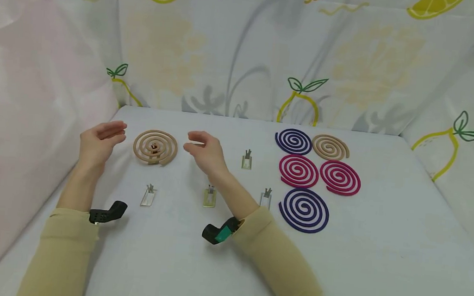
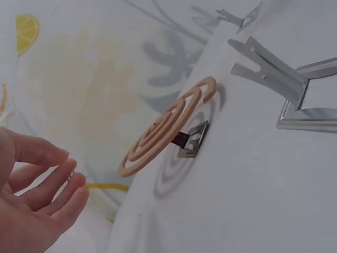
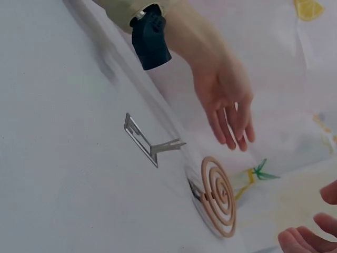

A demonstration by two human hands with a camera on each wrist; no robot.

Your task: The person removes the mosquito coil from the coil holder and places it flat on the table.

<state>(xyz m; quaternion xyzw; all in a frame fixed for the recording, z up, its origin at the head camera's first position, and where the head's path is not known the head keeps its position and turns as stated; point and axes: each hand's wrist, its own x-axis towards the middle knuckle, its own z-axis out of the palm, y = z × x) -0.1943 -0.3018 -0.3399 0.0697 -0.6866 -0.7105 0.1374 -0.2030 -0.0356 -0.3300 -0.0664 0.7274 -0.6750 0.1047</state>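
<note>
A tan mosquito coil [image 1: 148, 146] is perched on a small metal stand [image 2: 197, 141], raised off the white table, its shadow below. My left hand [image 1: 99, 139] hovers to the left of the coil, fingers loosely bent and holding nothing. On the coil's other side, my right hand [image 1: 207, 154] is also in the air, empty, with fingers relaxed toward the coil. Both hands stand apart from it. In the left wrist view, an unloaded metal stand [image 2: 284, 79] with an upright split prong shows nearer the camera. The right wrist view shows the left hand [image 3: 224, 100] above the coil.
Several more metal stands lie around, including a silver one [image 1: 148, 197], gold ones [image 1: 210, 198] and another [image 1: 265, 199] beside my right forearm. To the right lie purple coils [image 1: 303, 210], pink coils [image 1: 298, 170] and a tan coil [image 1: 330, 147]. Lemon-print cloth [image 1: 244, 51] walls the table.
</note>
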